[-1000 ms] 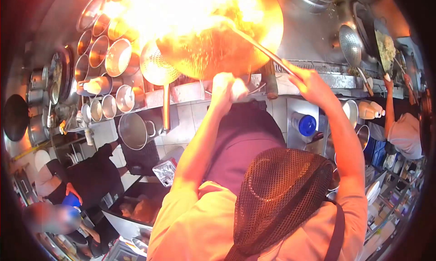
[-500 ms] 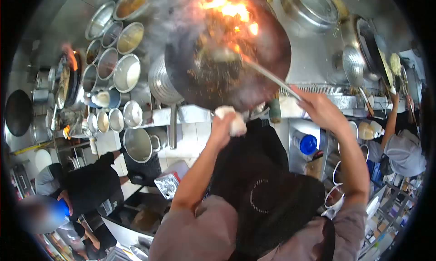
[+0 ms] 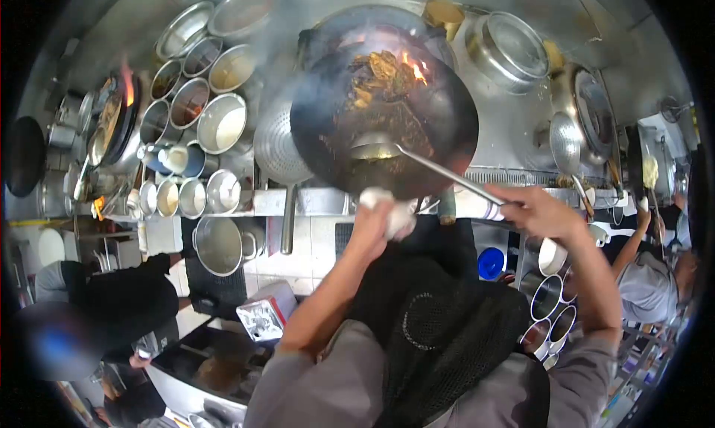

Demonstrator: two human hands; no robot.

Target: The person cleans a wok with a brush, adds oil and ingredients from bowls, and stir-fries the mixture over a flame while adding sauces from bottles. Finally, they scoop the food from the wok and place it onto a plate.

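Observation:
A large dark wok (image 3: 448, 134) sits at the stove in front of me. Browned food pieces (image 3: 383, 67) lie against its far side, with small flames (image 3: 415, 68) beside them. My left hand (image 3: 370, 231) is closed on a folded white cloth (image 3: 398, 218) at the wok's near rim; whether a handle is under the cloth is hidden. In my right hand (image 3: 542, 211) is the long handle of a metal ladle (image 3: 445, 173). The ladle's bowl rests low in the wok, nearer to me than the food.
Left of the wok stand a perforated strainer (image 3: 277, 145) and several metal seasoning pots (image 3: 221, 123). Stacked metal pans (image 3: 514, 52) and a skimmer (image 3: 565, 141) are on the right. Co-workers are at both sides, one in a black apron (image 3: 123, 298).
The big flames have shrunk to small ones. Food has gathered at the wok's far side, and a burner ring shows behind it. The ladle has come back toward me.

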